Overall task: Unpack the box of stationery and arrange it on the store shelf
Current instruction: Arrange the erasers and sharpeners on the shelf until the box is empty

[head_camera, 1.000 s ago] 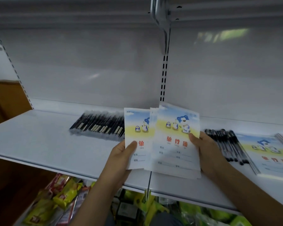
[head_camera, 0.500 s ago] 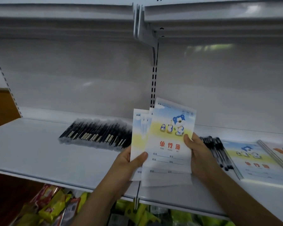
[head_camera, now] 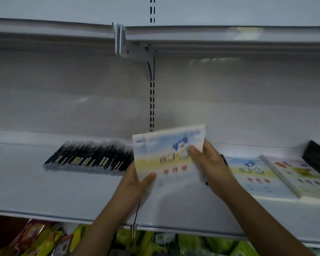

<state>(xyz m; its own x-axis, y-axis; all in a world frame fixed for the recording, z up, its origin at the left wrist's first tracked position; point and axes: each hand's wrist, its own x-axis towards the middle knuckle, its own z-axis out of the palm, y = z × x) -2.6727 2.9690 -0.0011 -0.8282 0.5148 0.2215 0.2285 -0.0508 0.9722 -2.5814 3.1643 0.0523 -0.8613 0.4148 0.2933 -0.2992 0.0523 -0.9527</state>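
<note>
A stack of thin exercise books [head_camera: 166,156] with blue-and-yellow cartoon covers is held upright above the white shelf [head_camera: 44,193]. My left hand [head_camera: 137,183] grips its lower left corner, thumb on the front cover. My right hand [head_camera: 209,163] holds the right side, fingers curled over the cover. The books are blurred by motion. A row of black pens [head_camera: 92,157] in clear wrap lies on the shelf to the left. Black pens under my right hand are mostly hidden.
More exercise books [head_camera: 253,174] and a brighter book [head_camera: 301,174] lie flat on the shelf at right, with a black object [head_camera: 318,156] behind them. An upper shelf [head_camera: 63,32] hangs overhead. Snack packets [head_camera: 37,239] fill the level below.
The fanned books have been pushed together into a tighter stack and tilted left. My right hand slid from the right edge onto the cover. The view tilted upward.
</note>
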